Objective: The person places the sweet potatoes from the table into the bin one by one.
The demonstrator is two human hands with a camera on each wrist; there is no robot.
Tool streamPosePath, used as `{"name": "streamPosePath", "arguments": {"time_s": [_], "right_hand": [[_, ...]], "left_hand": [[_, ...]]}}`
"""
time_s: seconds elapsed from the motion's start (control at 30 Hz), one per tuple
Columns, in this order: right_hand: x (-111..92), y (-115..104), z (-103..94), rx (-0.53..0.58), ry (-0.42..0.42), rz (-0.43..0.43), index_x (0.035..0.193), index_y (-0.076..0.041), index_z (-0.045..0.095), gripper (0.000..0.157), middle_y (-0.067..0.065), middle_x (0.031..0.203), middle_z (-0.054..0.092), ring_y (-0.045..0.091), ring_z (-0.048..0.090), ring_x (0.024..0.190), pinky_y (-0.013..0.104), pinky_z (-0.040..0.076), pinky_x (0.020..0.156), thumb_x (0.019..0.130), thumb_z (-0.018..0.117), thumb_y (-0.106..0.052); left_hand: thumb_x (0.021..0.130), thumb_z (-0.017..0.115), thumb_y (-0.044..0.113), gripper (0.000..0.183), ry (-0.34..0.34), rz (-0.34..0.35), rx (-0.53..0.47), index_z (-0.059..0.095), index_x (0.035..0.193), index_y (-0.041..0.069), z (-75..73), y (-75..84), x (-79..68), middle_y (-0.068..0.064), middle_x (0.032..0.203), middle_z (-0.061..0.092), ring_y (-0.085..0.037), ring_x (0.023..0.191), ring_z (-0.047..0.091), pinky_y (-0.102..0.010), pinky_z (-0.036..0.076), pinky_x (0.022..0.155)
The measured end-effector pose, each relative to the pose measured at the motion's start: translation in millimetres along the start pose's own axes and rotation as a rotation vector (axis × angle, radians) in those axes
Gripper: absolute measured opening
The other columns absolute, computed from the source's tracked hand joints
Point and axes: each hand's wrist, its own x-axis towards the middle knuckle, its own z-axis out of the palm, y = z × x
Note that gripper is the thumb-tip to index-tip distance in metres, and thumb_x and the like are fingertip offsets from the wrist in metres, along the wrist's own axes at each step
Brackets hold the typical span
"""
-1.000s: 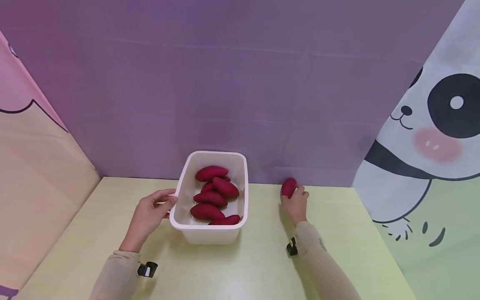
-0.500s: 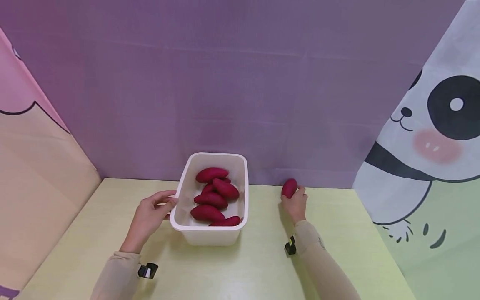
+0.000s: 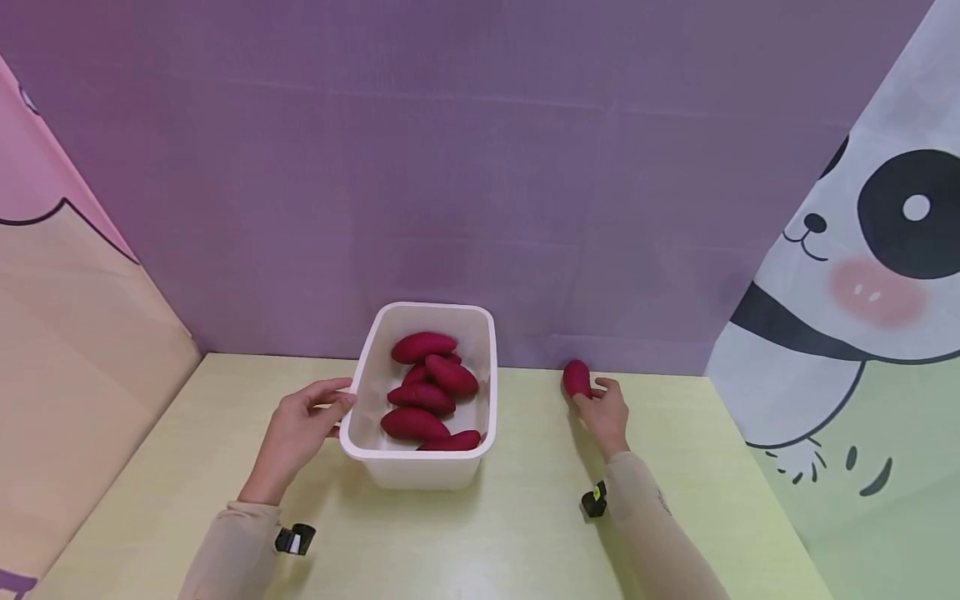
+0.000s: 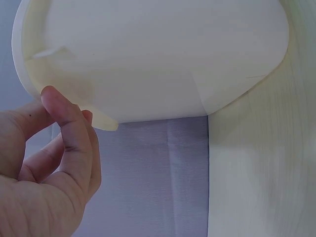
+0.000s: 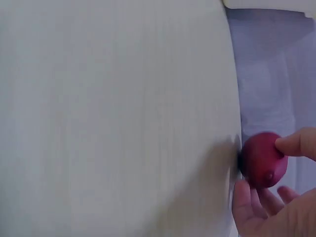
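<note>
A white plastic bin (image 3: 423, 471) holds several dark red sweet potatoes (image 3: 415, 425), seen through its top in the head view. At its left rim, my left hand (image 3: 303, 425) grips the edge between thumb and fingers; the left wrist view shows the fingers (image 4: 74, 133) curled at the rim beside the bin's pale outer wall (image 4: 148, 74). Off to the right, near the table's back edge, another sweet potato (image 3: 576, 379) points away from me. My right hand (image 3: 606, 417) pinches its near end, the thumb (image 5: 294, 143) on one side and the fingers on the other.
The pale wooden table (image 3: 525, 533) meets a purple cloth backdrop (image 3: 480, 183) just behind the bin and the single sweet potato. Printed cloth panels, one with a panda (image 3: 862, 275), flank it on the right and left.
My right hand has shifted slightly right and toward me, its grasp now at the sweet potato's near end. The sweet potato has turned a little. My left hand and the bin stay put.
</note>
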Motion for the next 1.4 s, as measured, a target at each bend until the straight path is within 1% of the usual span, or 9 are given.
{"name": "streamPosePath", "arguments": {"time_s": [0.13,0.2,0.37,0.43,0.6,0.8,1.03,1.2,1.4], "right_hand": [[-2.3,2.7,-10.9,0.097,-0.048,0.019,0.134,0.007,0.051,0.052,0.028,0.121,0.062,0.036,0.063,0.106,0.023,0.055,0.075,0.089,0.069,-0.012],[-2.9,3.4,-16.1,0.15,-0.076,0.034,0.134,0.008,0.052,0.051,0.029,0.123,0.061,0.032,0.063,0.103,0.02,0.055,0.072,0.09,0.07,-0.01],[-4.1,1.7,-25.9,0.271,-0.151,0.074,0.13,0.009,0.056,0.043,0.025,0.118,0.063,0.012,0.063,0.087,0.024,0.058,0.075,0.093,0.068,-0.009],[-5.3,-1.5,-29.2,0.315,-0.176,0.078,0.13,0.008,0.056,0.041,0.023,0.118,0.063,0.009,0.062,0.083,0.027,0.058,0.076,0.094,0.066,-0.007],[-10.2,-15.9,-38.3,0.358,-0.228,0.044,0.132,0.008,0.054,0.04,0.023,0.125,0.059,0.009,0.064,0.087,0.028,0.058,0.081,0.095,0.063,-0.003],[-17.0,-37.6,-50.6,0.332,-0.288,-0.105,0.132,0.009,0.054,0.042,0.026,0.129,0.058,0.008,0.065,0.092,0.025,0.057,0.084,0.093,0.066,0.0],[-21.3,-62.5,-59.5,0.245,-0.38,-0.225,0.135,0.001,0.057,0.048,0.019,0.128,0.062,0.022,0.064,0.105,0.026,0.055,0.088,0.092,0.073,-0.014],[-24.1,-87.9,-58.4,0.2,-0.418,-0.281,0.136,-0.006,0.058,0.05,0.012,0.126,0.065,0.027,0.062,0.11,0.032,0.055,0.089,0.091,0.076,-0.019],[-25.1,-127.3,-47.2,0.181,-0.46,-0.355,0.134,-0.011,0.059,0.05,0.009,0.125,0.066,0.027,0.063,0.108,0.038,0.057,0.087,0.089,0.077,-0.019]], "left_hand": [[0.098,0.068,0.024,0.044,-0.004,-0.008,0.002,0.06,0.135,0.002,-0.4,1.4,-0.4,-0.021,0.118,0.065,-0.025,0.091,0.069,-0.034,0.061,0.073],[0.098,0.068,0.024,0.044,-0.005,-0.012,0.002,0.06,0.136,0.002,-0.6,1.9,-0.5,-0.022,0.118,0.065,-0.026,0.092,0.069,-0.035,0.061,0.074],[0.098,0.068,0.024,0.045,-0.006,-0.017,0.005,0.06,0.136,0.002,-1.1,1.1,-0.8,-0.022,0.119,0.064,-0.026,0.092,0.069,-0.033,0.061,0.073],[0.098,0.068,0.025,0.045,-0.007,-0.016,0.004,0.06,0.136,0.002,-1.0,0.5,-0.8,-0.022,0.119,0.064,-0.026,0.092,0.069,-0.033,0.061,0.073],[0.098,0.068,0.024,0.045,-0.009,-0.01,0.005,0.06,0.136,0.002,-0.3,-0.4,-0.6,-0.022,0.118,0.065,-0.025,0.091,0.069,-0.038,0.061,0.075],[0.098,0.068,0.023,0.044,-0.006,0.005,0.0,0.06,0.135,0.001,0.2,-0.5,-0.3,-0.022,0.117,0.065,-0.025,0.09,0.069,-0.036,0.062,0.073],[0.097,0.069,0.022,0.043,-0.007,0.017,-0.004,0.061,0.134,0.001,-0.1,-0.8,0.3,-0.022,0.116,0.066,-0.023,0.088,0.069,-0.028,0.061,0.069],[0.097,0.069,0.021,0.043,-0.016,0.022,-0.01,0.061,0.134,0.001,-0.6,-1.1,0.9,-0.022,0.116,0.066,-0.02,0.086,0.069,-0.027,0.06,0.068],[0.097,0.069,0.021,0.042,-0.017,0.021,-0.008,0.061,0.134,0.0,-0.5,0.0,0.6,-0.022,0.115,0.067,-0.018,0.084,0.069,-0.028,0.06,0.068]]}}
